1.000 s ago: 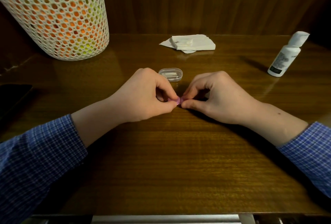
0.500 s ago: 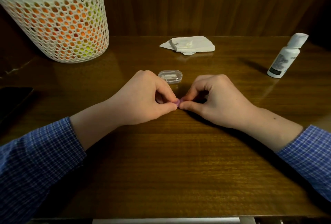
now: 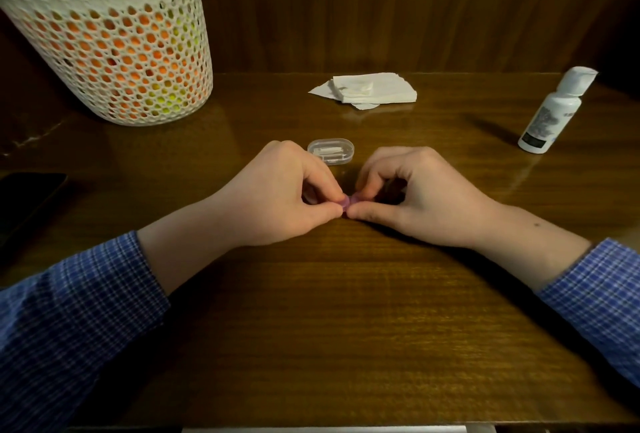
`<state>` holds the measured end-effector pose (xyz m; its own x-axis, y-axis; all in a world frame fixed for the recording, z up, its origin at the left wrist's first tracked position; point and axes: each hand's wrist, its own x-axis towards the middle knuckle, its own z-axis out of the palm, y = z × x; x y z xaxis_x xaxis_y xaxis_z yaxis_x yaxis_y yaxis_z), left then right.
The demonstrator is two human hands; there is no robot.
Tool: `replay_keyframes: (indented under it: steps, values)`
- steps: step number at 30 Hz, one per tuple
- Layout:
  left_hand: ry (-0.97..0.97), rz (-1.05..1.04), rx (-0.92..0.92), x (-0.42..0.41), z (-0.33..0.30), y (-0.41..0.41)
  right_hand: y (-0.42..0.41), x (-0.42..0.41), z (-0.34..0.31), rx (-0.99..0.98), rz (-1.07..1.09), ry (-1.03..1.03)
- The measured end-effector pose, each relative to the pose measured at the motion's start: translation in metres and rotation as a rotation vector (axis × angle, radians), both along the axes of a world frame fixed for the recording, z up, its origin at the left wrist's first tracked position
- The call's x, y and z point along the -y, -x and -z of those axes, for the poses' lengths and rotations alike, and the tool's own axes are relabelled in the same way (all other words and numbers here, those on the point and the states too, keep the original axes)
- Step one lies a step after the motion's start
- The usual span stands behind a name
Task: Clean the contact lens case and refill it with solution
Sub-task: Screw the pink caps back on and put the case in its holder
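Note:
A small purple contact lens case (image 3: 348, 201) sits low over the middle of the wooden table (image 3: 346, 311), mostly hidden by fingers. My left hand (image 3: 277, 193) pinches its left end and my right hand (image 3: 412, 193) pinches its right end, fingertips almost touching. Whether the case's lids are on cannot be told. A white solution bottle (image 3: 550, 113) stands at the far right, cap shut, well away from both hands.
A clear oval plastic box (image 3: 331, 152) lies just behind my hands. Folded white tissues (image 3: 367, 90) rest near the back wall. A white mesh basket (image 3: 114, 48) with orange and yellow contents stands back left. A dark phone (image 3: 24, 200) lies at the left edge.
Both hands stay closed on the purple case at the same spot; fingers have shifted only slightly. Nothing else on the table has moved.

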<state>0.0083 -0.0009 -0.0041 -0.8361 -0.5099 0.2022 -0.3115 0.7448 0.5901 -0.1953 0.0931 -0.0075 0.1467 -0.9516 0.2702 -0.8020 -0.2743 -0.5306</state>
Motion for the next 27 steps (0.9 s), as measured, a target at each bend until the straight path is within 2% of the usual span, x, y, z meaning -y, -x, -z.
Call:
replay_keyframes:
  steps: [4,20,27]
  values:
    - [-0.013,-0.013,-0.002,0.001,0.001,0.000,0.011,-0.001,-0.005,0.007,-0.093,-0.100]
    - [0.059,-0.058,0.003,-0.007,0.002,0.001,-0.010,-0.005,0.005,-0.044,0.131,0.010]
    - [0.054,-0.070,0.019,-0.008,0.002,-0.001,0.000,-0.006,0.002,-0.020,0.030,-0.031]
